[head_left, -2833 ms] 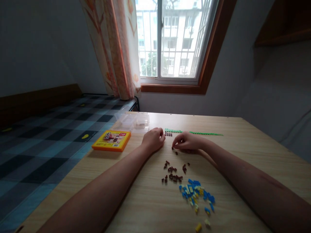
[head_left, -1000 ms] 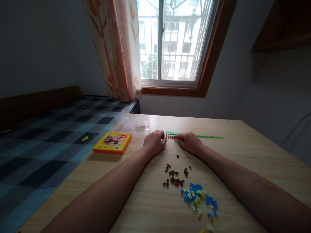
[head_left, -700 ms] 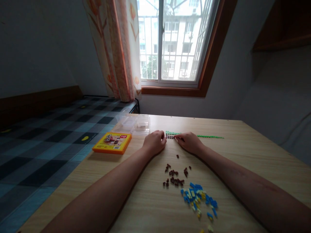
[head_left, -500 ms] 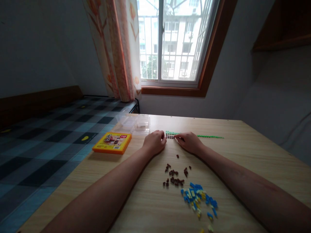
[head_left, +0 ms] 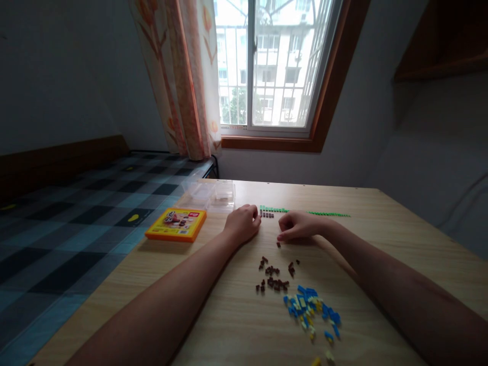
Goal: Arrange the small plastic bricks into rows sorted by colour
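My left hand [head_left: 243, 223] rests on the table with its fingers curled closed; what is in them, if anything, is hidden. Its fingertips are at the left end of a short row of small brown bricks [head_left: 267, 215]. Just behind that runs a long row of small green bricks [head_left: 318, 213], partly covered by my right hand [head_left: 299, 224]. The right hand is bent, thumb and finger down at a single loose brown brick [head_left: 278, 245], which shows at their tips on the table. Nearer me lies a scattered group of brown bricks [head_left: 277, 283].
Blue, cream and yellow bricks [head_left: 312, 305] lie in a heap nearer me. Left of my left hand are a yellow-orange box [head_left: 176, 224] and a clear plastic compartment case [head_left: 211, 195]. A bed with a checked cover [head_left: 95, 229] adjoins the table's left edge.
My right hand has left the brown row and come back toward me to the single loose brown brick. The left hand has stayed in place.
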{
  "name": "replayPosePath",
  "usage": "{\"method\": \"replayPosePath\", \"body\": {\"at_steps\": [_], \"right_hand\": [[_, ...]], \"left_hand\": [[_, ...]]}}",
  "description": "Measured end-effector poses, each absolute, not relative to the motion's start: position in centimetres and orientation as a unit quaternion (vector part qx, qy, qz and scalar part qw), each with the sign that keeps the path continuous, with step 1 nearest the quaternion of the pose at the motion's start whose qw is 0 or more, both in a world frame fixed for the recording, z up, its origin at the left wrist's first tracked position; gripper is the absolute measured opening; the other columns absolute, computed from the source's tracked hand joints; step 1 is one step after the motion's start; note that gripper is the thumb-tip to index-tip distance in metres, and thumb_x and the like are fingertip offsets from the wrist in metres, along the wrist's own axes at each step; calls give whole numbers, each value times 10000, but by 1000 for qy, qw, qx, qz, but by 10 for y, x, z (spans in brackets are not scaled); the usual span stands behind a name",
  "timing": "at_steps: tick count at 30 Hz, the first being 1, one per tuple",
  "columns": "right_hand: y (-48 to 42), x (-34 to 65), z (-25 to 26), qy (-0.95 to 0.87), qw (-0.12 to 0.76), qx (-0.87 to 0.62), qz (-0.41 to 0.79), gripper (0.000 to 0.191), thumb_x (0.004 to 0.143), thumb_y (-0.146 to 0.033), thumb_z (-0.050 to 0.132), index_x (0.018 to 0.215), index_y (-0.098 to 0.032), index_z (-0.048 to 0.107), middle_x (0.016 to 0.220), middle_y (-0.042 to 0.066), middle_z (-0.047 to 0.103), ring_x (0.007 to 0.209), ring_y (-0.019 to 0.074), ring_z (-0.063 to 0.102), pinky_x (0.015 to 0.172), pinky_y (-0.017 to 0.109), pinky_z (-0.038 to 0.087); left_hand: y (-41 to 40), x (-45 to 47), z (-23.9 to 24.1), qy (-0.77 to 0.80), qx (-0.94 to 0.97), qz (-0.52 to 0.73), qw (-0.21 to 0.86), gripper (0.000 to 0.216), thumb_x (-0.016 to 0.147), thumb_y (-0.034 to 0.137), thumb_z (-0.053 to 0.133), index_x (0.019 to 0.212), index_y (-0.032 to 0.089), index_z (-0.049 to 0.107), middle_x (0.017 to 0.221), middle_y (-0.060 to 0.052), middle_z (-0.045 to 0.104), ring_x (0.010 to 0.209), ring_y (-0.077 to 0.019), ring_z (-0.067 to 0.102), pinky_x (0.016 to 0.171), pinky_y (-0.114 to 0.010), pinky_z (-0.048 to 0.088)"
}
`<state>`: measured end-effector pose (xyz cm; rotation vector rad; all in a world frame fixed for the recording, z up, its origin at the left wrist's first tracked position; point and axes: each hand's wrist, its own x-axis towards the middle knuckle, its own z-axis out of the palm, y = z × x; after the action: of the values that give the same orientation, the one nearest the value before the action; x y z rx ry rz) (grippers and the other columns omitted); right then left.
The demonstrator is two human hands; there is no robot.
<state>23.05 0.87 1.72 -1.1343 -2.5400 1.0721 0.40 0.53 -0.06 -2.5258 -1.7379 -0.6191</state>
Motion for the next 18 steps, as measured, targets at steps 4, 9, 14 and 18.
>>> {"method": "replayPosePath", "body": {"at_steps": [4,9,14,18], "right_hand": [[6,228,17,-869,69,-382,307,388,714,-529,713,644,-167,591,568,-51,485,539,87,394,489,218,272],[15,231,4,-859,165,-409,260,290,748,-451,693,757,-162,667,629,-30,553,587,102,452,529,216,326],[24,231,-11,-837,246,-464,152,211,813,-352,629,841,-177,744,616,-9,614,561,109,482,551,222,346],[22,228,-14,-839,246,-478,87,200,853,-304,592,886,-204,762,685,18,691,591,129,558,590,233,387]], "left_hand": [[7,3,-3,-551,-809,-202,9,190,890,336,485,843,212,620,957,-48,672,797,-174,595,656,-279,401],[7,3,-3,-549,-811,-204,6,182,884,335,493,845,210,620,954,-48,671,802,-174,593,651,-276,394],[6,3,-2,-555,-808,-199,-2,185,883,337,496,855,209,626,968,-50,673,810,-172,597,657,-276,401],[6,4,-1,-552,-809,-200,-5,180,883,339,501,857,209,624,966,-51,671,818,-175,600,658,-283,402]]}}
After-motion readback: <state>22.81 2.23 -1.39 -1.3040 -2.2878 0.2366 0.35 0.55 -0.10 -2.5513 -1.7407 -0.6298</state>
